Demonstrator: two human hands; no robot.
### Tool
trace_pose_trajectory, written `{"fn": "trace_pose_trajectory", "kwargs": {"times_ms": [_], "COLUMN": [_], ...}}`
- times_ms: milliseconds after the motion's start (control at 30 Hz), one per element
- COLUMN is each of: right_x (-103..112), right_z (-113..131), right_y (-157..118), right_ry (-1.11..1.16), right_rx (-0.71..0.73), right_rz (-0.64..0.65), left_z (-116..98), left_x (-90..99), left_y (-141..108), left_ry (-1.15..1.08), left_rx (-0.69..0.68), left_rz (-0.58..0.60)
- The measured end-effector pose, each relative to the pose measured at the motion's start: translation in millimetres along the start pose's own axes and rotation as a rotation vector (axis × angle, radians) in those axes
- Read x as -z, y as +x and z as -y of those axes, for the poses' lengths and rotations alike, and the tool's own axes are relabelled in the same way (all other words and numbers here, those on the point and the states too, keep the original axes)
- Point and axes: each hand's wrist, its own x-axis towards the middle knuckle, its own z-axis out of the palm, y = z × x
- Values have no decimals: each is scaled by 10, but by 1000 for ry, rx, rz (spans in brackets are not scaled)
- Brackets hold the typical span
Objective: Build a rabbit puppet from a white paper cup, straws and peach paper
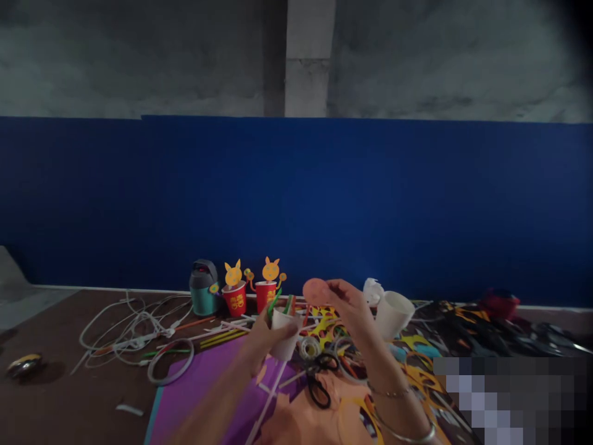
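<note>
My left hand point(260, 341) is closed around a white paper cup point(282, 349), thumb across its front. Green and reddish strips point(290, 305) stick up out of the cup's mouth. Between the fingers of my right hand point(349, 304) is an orange-pink paper disc point(315, 292), held above and to the right of the cup. Faint marks show on the disc, too small to make out. Below the hands, black-handled scissors point(319, 392) lie on orange paper point(296, 417), with a roll of clear tape point(309, 348) just behind them.
Two red cups point(237, 301) with orange cat-faced cutouts stand at the back, beside a teal container point(204, 301). Tangled white cables point(134, 330) lie left, near purple paper point(199, 383). A larger white cup point(393, 314) and yellow paper scraps point(419, 377) sit right. A blue panel point(324, 198) rises behind.
</note>
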Motion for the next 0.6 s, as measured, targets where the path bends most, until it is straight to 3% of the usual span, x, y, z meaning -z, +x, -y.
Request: {"fn": "trace_pose_trajectory", "kwargs": {"times_ms": [133,600], "right_x": [-170,-171], "right_z": [32,-48], "right_y": [-40,-22], "right_ry": [47,-19], "right_rx": [1,15], "right_rz": [116,128], "left_z": [161,167], "left_x": [-49,-70], "left_y": [-4,-50], "left_ry": [12,-35], "left_rx": [35,58], "left_rz": [69,130]}}
